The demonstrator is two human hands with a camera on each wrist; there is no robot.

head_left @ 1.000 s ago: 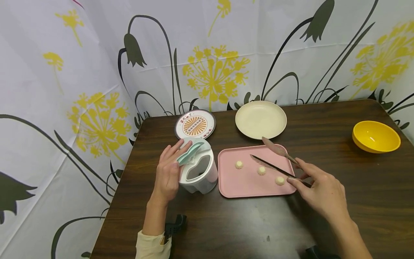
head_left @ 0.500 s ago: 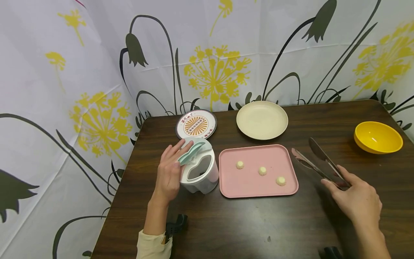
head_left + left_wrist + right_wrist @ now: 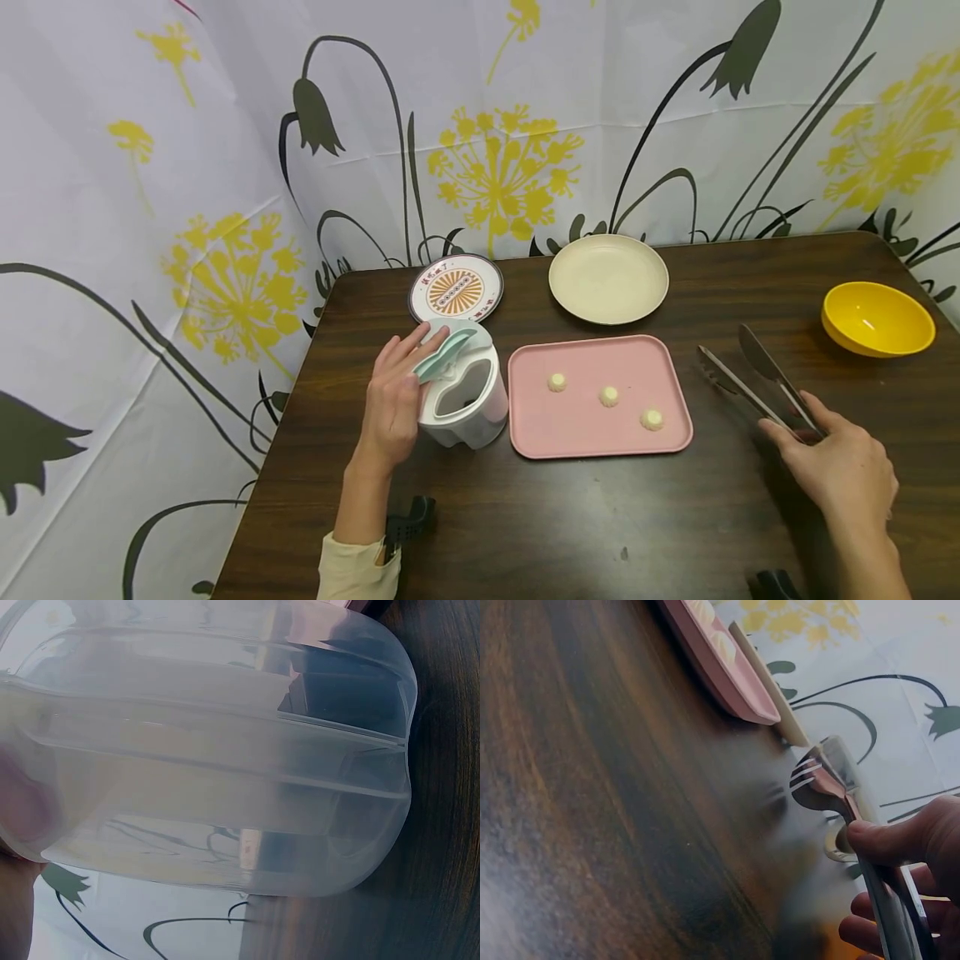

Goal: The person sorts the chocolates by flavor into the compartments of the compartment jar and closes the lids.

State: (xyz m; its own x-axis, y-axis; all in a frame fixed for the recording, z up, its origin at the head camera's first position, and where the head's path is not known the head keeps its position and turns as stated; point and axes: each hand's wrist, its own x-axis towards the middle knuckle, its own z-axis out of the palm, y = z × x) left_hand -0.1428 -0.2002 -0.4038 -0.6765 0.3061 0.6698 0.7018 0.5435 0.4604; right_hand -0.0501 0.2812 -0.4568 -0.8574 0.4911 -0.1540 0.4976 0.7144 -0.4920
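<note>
My left hand (image 3: pixel 392 398) holds the raised teal flip lid (image 3: pixel 442 356) of a container (image 3: pixel 474 421). That container's translucent, ribbed side (image 3: pixel 225 750) fills the left wrist view, and its top opening shows in the head view. My right hand (image 3: pixel 843 467) holds metal tongs (image 3: pixel 776 383) around their handles, right of the pink tray (image 3: pixel 536 442). The tongs' arms stand apart with nothing between the tips; one tip (image 3: pixel 817 780) has fork-like tines in the right wrist view. On the tray lie 3 small cream-coloured ribbed balls, the middle ball (image 3: pixel 609 396) among them.
Behind the container lies a patterned plate (image 3: pixel 487 292), and behind the tray a cream plate (image 3: pixel 608 279). A yellow bowl (image 3: pixel 877 319) stands near the right edge of the dark wooden table (image 3: pixel 555 533). A flower-print cloth (image 3: pixel 540 67) hangs behind.
My right hand has moved right with the tongs, from above the tray to beside it. My left hand keeps holding the lid in the same place. The balls have not moved.
</note>
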